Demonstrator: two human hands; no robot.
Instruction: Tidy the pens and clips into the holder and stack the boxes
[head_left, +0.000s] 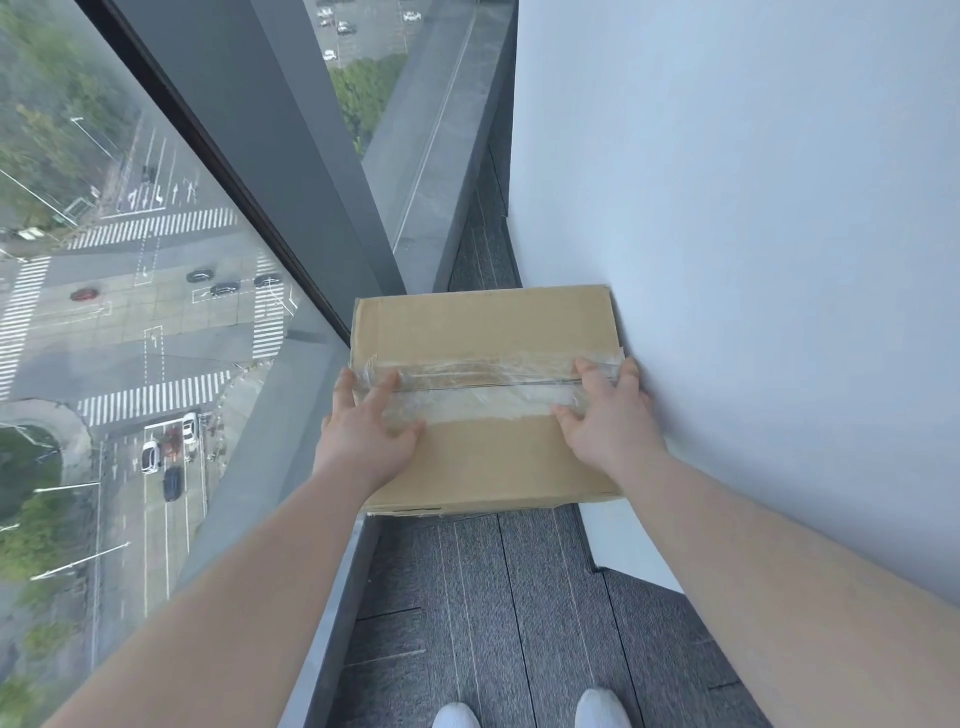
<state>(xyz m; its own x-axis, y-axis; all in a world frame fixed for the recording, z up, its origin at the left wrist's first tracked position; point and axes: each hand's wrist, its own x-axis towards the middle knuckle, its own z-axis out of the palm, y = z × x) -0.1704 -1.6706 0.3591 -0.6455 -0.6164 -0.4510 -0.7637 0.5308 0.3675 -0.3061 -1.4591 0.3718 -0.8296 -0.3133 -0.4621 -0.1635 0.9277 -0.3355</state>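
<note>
Between window (156, 291) and wall (753, 208), box (483, 457)

A big window (130, 312) runs along the left of the grip, with a grey sill (332, 597) under it. A white wall (753, 260) stands just right. Grey carpet (519, 613) and two white shoes (602, 709) lie below it.

The box (483, 400) I'm holding is plain brown cardboard, shut, with wrinkled clear tape (483, 387) across its top seam. It sits level, top face up, above the carpeted floor (493, 613), its right edge against the wall (753, 208).
</note>
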